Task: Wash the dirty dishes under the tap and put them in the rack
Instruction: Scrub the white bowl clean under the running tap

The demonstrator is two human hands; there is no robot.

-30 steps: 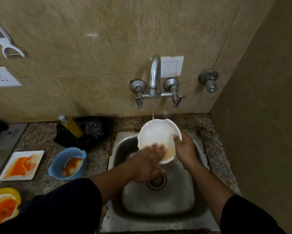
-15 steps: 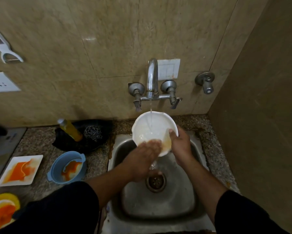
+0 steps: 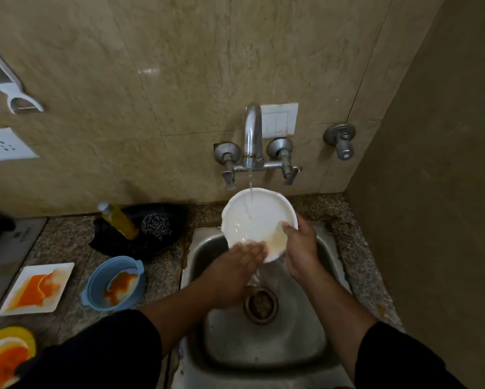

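Observation:
A white bowl (image 3: 254,217) with a wavy rim is tilted under the running tap (image 3: 253,136), above the steel sink (image 3: 263,346). Water streams into the bowl and spills off its lower edge toward the drain. A faint orange smear remains near its lower right rim. My right hand (image 3: 299,248) grips the bowl's right rim with the thumb inside. My left hand (image 3: 235,273) lies with straight fingers against the bowl's lower inside edge. On the counter to the left wait a blue bowl (image 3: 115,284), a white square plate (image 3: 36,287) and a yellow plate (image 3: 2,355), all stained orange.
A yellow soap bottle (image 3: 119,220) and a steel scrubber (image 3: 155,223) sit in a black holder behind the blue bowl. A second valve (image 3: 341,141) juts from the wall at the right. A side wall closes off the right. No rack is in view.
The bowl has risen closer to the tap and tilted more toward me. My left hand keeps rubbing along its lower inside edge, and the orange smear has faded.

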